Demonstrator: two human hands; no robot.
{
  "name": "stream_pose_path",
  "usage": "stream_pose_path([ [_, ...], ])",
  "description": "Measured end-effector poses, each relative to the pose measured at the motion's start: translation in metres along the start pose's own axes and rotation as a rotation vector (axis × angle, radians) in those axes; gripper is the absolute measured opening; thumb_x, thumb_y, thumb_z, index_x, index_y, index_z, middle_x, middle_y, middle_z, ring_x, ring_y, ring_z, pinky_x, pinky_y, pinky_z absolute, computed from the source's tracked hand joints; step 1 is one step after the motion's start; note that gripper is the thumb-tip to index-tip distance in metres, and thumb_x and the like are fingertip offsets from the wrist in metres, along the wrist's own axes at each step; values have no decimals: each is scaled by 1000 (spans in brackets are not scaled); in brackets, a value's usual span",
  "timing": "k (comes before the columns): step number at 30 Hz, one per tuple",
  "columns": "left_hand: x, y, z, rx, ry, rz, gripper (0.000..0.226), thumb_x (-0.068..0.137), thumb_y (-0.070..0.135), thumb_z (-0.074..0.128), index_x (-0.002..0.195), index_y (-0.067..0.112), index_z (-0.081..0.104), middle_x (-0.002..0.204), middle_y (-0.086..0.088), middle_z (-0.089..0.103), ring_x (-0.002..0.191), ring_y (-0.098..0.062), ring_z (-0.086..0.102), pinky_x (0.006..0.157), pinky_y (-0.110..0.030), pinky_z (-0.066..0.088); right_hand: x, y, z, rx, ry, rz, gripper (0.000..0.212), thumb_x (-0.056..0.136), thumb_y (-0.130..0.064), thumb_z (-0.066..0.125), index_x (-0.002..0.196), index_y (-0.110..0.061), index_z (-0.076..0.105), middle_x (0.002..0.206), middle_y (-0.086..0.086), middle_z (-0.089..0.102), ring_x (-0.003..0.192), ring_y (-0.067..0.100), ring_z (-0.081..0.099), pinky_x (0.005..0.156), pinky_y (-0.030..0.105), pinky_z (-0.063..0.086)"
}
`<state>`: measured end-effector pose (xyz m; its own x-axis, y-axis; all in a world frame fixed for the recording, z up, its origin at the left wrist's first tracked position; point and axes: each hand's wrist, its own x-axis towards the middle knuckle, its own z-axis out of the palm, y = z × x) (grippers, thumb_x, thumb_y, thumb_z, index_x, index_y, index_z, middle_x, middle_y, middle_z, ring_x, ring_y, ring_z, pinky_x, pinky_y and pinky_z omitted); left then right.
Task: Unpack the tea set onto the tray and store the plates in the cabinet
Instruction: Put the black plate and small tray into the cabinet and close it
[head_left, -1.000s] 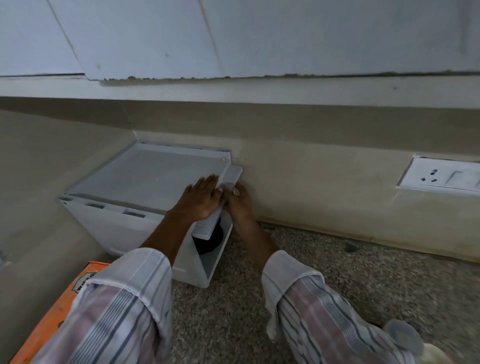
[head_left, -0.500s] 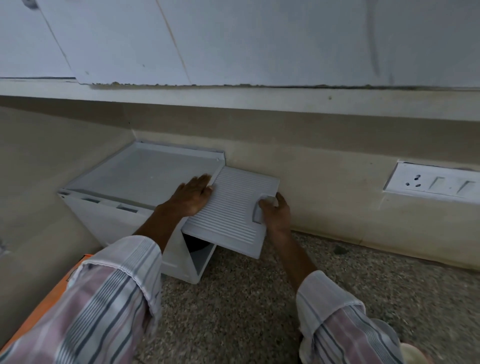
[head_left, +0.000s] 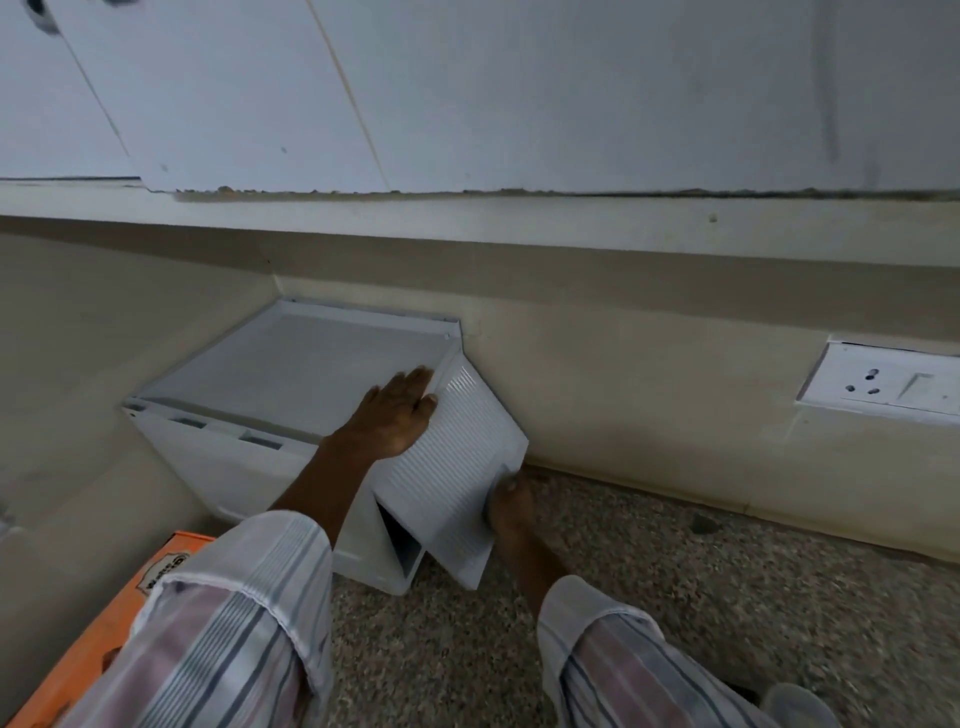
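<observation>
A small white plastic cabinet (head_left: 291, 374) stands in the corner on the speckled counter. Its ribbed door (head_left: 447, 467) hangs down at an angle, with a narrow dark gap showing below it. My left hand (head_left: 395, 415) lies flat on the cabinet's top right edge, fingers straight, touching the door's upper part. My right hand (head_left: 506, 501) grips the door's handle at its right edge. What is inside the cabinet is hidden. No plates or tea set can be seen.
An orange box (head_left: 104, 634) lies at the lower left beside my left sleeve. A white wall socket (head_left: 883, 384) sits on the back wall to the right. The speckled counter (head_left: 727, 597) stretches right of the cabinet. A pale round object (head_left: 800, 704) shows at the bottom right.
The ribbed door, raised and wide open half a second ago, has swung down toward the cabinet front with my right hand on its handle. My left hand stays on the cabinet top.
</observation>
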<state>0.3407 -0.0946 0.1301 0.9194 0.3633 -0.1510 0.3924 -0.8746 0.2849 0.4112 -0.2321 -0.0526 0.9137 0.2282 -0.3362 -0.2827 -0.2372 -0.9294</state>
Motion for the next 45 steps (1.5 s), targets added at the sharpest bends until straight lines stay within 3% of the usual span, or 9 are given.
stream_pose_path([
  [3,1,-2,1,2,0,7,58,107,40,15,158,21,-4,167,2,-4,155,-16,-2,125,-40,-2,2,11,27,-74,-49,38,66,102,-57,29,130,-3,54,124,10,61,110,27,60,97,35,48],
  [6,1,-3,1,20,5,15,58,107,40,14,159,21,-4,167,2,-5,155,-16,-3,126,-40,-2,-12,3,45,-40,-158,3,35,105,-24,41,132,-5,51,122,11,58,113,30,58,92,35,46],
  [9,1,-2,2,17,1,12,58,107,41,14,158,21,-5,167,3,-6,155,-15,-4,126,-40,-3,-17,4,62,63,-177,10,36,103,-17,44,137,-3,48,132,18,58,122,38,56,100,43,47],
  [15,-1,0,4,6,1,14,58,107,41,14,159,22,-5,167,5,-6,154,-14,-5,126,-41,-3,63,42,121,570,-247,181,98,79,-90,36,156,-31,31,158,-6,37,142,24,39,121,51,30],
  [19,2,-1,3,14,21,7,59,107,40,15,159,22,-5,167,5,-7,154,-15,-6,126,-41,-3,50,5,132,709,-213,90,74,94,-74,34,149,-25,46,145,-1,56,130,25,53,118,47,36],
  [22,1,-1,2,21,20,5,59,106,41,15,159,21,-5,167,5,-7,155,-15,-6,125,-41,-4,60,20,151,790,-139,87,88,80,-87,43,147,-31,49,144,0,59,127,27,57,115,50,40],
  [40,1,1,3,25,41,-3,59,106,42,14,159,20,-2,168,5,-5,155,-16,-5,125,-43,-3,-30,33,136,748,-130,113,66,96,-68,41,147,-28,49,138,8,63,123,32,60,111,53,44],
  [43,-1,2,1,21,33,-12,59,106,42,14,159,20,-1,168,3,-3,155,-17,-3,126,-43,-3,-44,29,117,453,-196,9,80,90,-73,46,152,-21,40,147,11,52,127,33,54,114,50,40],
  [45,-4,5,-2,2,45,-16,60,106,44,16,159,19,4,168,1,1,155,-19,2,126,-44,1,-47,25,100,105,-166,-128,53,106,-44,39,153,-20,34,153,11,45,137,33,45,118,45,34],
])
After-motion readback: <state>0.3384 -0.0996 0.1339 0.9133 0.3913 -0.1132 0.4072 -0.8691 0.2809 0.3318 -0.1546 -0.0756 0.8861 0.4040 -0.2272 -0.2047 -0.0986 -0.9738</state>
